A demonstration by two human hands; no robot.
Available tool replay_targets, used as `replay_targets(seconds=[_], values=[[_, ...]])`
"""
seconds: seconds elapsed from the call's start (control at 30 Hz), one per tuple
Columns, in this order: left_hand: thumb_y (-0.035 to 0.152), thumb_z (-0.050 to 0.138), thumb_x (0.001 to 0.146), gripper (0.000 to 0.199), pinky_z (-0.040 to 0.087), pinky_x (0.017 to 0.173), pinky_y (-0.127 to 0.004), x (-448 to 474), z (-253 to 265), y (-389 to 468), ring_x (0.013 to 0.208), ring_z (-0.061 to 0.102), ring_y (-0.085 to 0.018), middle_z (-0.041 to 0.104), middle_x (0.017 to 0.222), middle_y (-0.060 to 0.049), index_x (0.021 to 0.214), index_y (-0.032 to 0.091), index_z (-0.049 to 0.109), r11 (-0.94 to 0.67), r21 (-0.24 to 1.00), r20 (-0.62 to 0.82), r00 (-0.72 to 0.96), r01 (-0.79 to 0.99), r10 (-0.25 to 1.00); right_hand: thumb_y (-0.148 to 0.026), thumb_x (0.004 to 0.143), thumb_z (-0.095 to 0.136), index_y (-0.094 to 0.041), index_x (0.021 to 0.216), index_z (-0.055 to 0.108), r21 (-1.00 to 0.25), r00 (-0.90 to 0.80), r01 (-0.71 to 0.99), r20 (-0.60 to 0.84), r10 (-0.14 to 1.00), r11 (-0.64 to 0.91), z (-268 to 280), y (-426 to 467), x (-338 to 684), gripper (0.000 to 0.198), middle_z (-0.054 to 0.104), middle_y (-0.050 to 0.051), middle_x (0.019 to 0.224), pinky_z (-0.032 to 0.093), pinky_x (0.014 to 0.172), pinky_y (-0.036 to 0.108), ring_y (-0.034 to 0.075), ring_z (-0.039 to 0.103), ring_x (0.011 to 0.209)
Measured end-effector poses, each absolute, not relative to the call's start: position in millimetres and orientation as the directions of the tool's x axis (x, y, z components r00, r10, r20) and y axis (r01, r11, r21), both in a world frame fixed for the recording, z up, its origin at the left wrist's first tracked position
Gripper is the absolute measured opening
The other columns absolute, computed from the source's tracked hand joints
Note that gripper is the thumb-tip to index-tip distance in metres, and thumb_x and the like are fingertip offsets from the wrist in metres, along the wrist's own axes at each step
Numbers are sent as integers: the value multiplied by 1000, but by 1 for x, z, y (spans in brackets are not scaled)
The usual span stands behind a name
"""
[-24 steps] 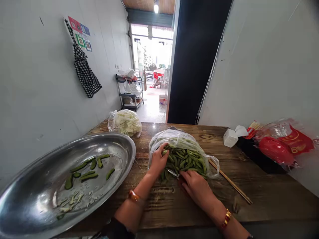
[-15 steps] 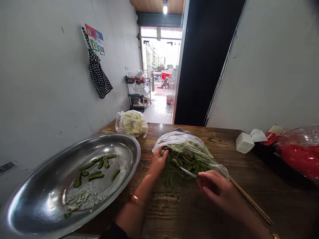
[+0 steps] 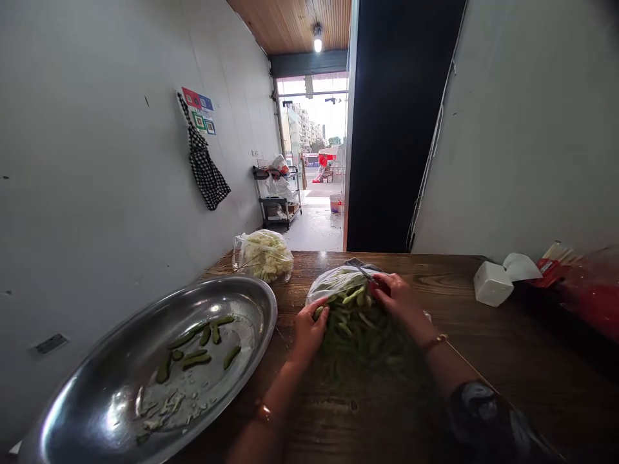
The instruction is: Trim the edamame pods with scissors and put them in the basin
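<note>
A heap of green edamame pods (image 3: 345,328) lies on the wooden table, partly under a clear plastic bag (image 3: 333,281). At the heap's left edge, my left hand (image 3: 309,328) has a pod (image 3: 318,313) pinched between thumb and fingers. My right hand (image 3: 397,299) is over the far right of the heap, closed round red-handled scissors (image 3: 363,270) whose metal blades point away and left over the bag; the handles are mostly hidden. To the left, a large oval steel basin (image 3: 269,303) holds several pods and pale trimmings with some water.
A bag of cauliflower (image 3: 265,256) stands behind the basin. On the right are a white tissue pack (image 3: 492,283), wrapped chopsticks (image 3: 549,265) and a red plastic bag (image 3: 597,283). Thin sticks (image 3: 467,361) lie beside my right forearm. Walls flank the table (image 3: 319,412).
My right hand has moved forward with the scissors, from the near right of the heap to its far side. The bag is pushed back, baring more pods. The view has tilted up.
</note>
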State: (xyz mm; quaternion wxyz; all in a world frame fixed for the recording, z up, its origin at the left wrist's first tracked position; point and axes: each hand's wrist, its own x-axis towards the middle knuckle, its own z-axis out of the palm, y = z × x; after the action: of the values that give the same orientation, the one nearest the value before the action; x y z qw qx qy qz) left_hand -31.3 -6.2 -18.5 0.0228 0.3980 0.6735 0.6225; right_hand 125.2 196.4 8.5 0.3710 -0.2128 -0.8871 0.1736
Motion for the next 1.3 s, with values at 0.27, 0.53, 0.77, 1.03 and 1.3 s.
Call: replay_targets(seconds=[0.27,0.53,0.77,1.03,1.3], values=[[21,58,80,30,53,71,-29,-32,-23,-3,67,64,-14,74,94,-6,107,18,70,-5,848,438,-694,531,571,-30,86,54,-17,119,65,-507,-618,271,560,551,819,7,198,122,37,65,11,106,46,92,40,24,61,100],[18,57,80,28,51,90,-37,-26,-21,-3,95,66,-21,72,103,-8,105,17,71,-12,779,499,-608,627,617,-28,88,55,-21,124,61,-555,-660,142,564,496,820,-4,141,153,37,66,8,115,49,94,38,21,61,105],[17,55,80,27,50,90,-37,-27,-18,-6,97,64,-22,71,100,-9,102,17,71,11,709,509,-523,705,684,-27,89,55,-22,124,60,-613,-646,91,564,514,785,-8,104,153,36,65,8,114,50,93,37,21,62,103],[18,55,81,25,49,87,-34,-21,-11,-9,92,63,-21,70,96,-8,100,17,71,58,667,502,-506,742,701,-21,85,58,-25,119,63,-690,-641,-29,568,516,724,-4,101,166,35,66,5,113,49,96,38,20,62,105],[22,56,84,26,47,87,-30,-6,-5,-10,88,61,-16,68,94,-5,107,18,68,63,677,540,-554,733,633,-43,80,69,-28,115,61,-909,-476,-400,313,822,115,11,120,179,39,64,2,95,56,63,31,13,61,71]])
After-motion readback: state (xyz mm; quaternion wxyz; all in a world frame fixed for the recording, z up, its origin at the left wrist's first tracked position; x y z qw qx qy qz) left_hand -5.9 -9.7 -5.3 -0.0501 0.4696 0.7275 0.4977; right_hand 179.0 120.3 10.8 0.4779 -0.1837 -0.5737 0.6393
